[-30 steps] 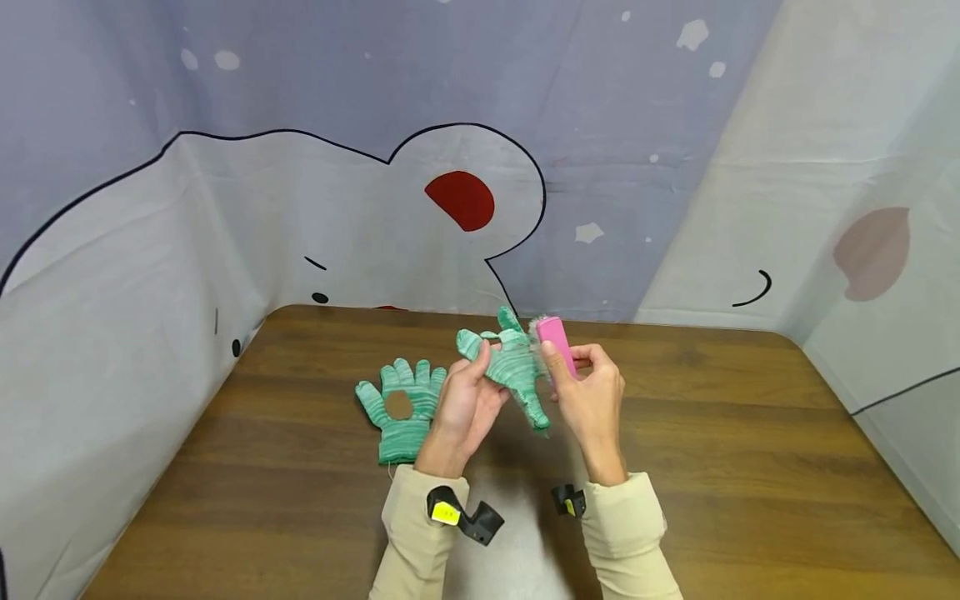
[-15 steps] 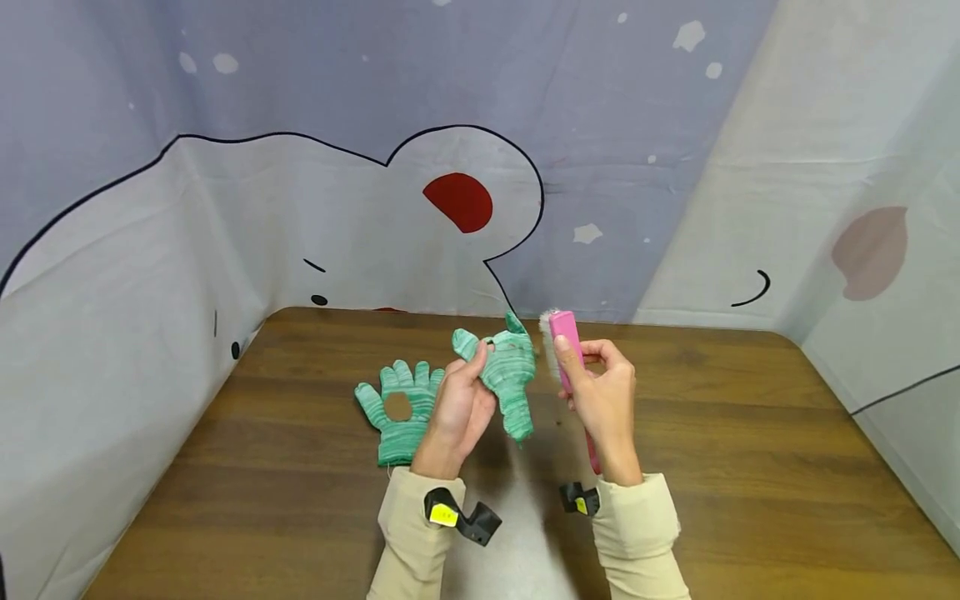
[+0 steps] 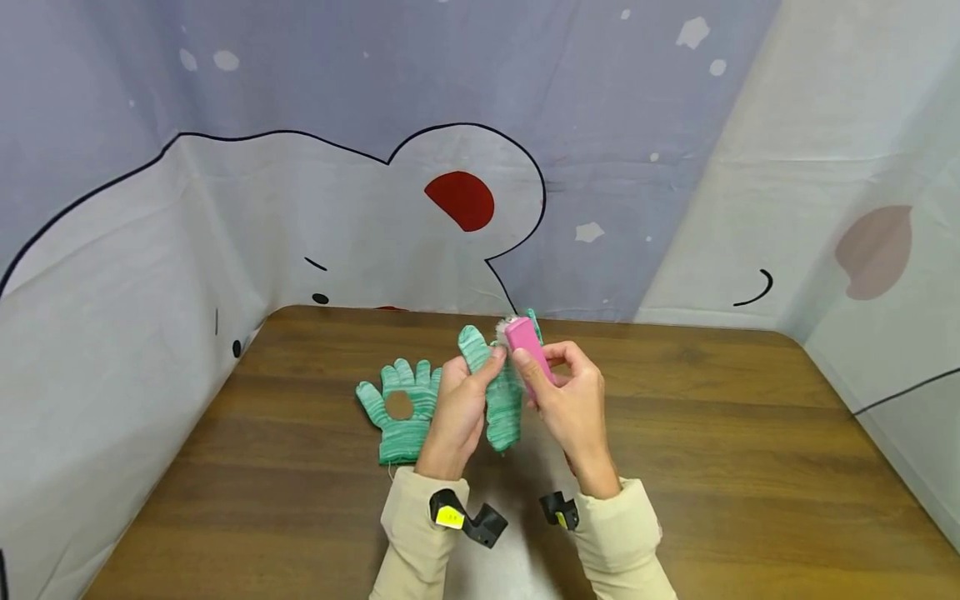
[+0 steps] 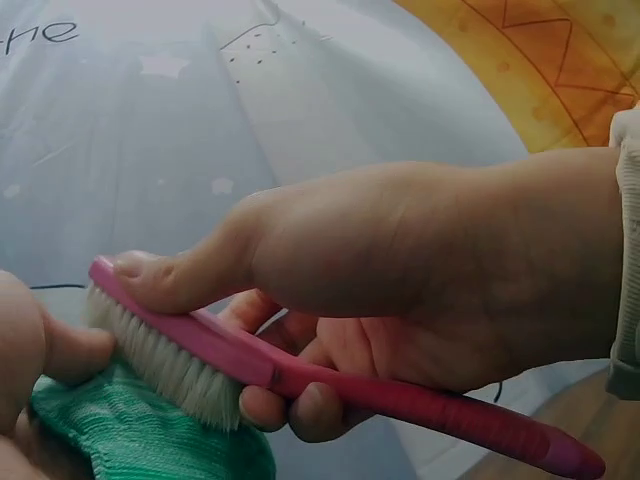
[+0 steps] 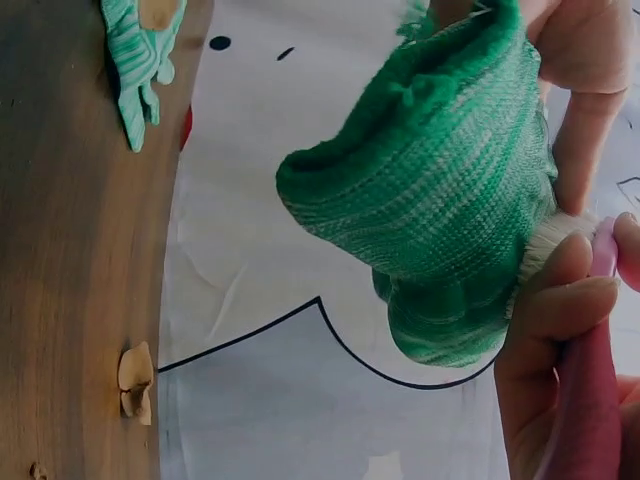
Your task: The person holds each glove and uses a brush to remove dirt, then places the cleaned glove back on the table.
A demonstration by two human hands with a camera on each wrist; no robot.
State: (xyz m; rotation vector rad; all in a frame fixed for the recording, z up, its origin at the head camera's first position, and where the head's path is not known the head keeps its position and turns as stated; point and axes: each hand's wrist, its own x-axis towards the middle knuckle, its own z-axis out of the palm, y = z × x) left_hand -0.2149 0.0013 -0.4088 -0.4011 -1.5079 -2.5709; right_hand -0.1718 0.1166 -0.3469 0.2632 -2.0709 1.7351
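My left hand (image 3: pixel 456 412) grips a green striped knit glove (image 3: pixel 503 417) above the table, thumb lying on the fabric. My right hand (image 3: pixel 579 412) holds a pink scrubbing brush (image 3: pixel 527 343), its thumb along the back of the head. In the left wrist view the brush (image 4: pixel 235 350) has pale bristles (image 4: pixel 170 365) that touch the glove (image 4: pixel 160 430) beside the left thumb. The right wrist view shows the cuff of the held glove (image 5: pixel 430 190) gaping. A second green glove (image 3: pixel 405 437) with a round brown patch (image 3: pixel 399 405) lies flat left of my left hand.
The brown wooden table (image 3: pixel 720 450) runs back to a printed cloth backdrop (image 3: pixel 600 167). A small tan piece (image 5: pixel 136 382) lies near the table's edge in the right wrist view. Black camera mounts (image 3: pixel 468 518) sit on both sleeves.
The brush moved off the held glove to the right, then came back left onto it. The held glove has turned in my left hand. The flat glove has stayed put.
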